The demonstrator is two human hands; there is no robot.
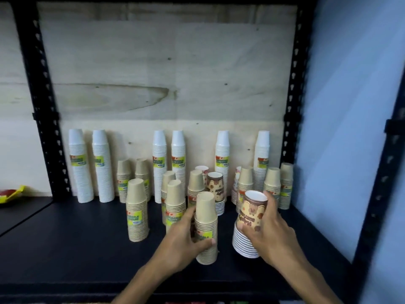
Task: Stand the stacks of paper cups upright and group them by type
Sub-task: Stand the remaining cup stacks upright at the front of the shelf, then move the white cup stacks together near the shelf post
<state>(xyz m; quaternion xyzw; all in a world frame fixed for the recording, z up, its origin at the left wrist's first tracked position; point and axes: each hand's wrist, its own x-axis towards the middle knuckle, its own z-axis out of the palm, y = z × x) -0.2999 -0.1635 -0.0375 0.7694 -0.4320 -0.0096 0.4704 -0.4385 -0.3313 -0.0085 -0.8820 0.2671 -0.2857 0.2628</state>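
Near the shelf's [65,238] front edge, our left hand [182,244] grips a kraft cup stack [206,227]; our right hand [269,229] grips a printed cup stack [249,224]. Both stacks stand upright.

The yellow and red crinkled packet [11,194] at nine o'clock is cut off by the left edge, so its full shape cannot be told. The small green and yellow paper labels [77,160] on the tall white paper cup stacks [80,165] are too blurred to read. Toward five o'clock, the right hand [268,229] covers part of the brown printed cartoon cup stack [249,229], hiding much of its lettering. At six o'clock both forearms run off the bottom edge, beside coloured items too cropped to identify.
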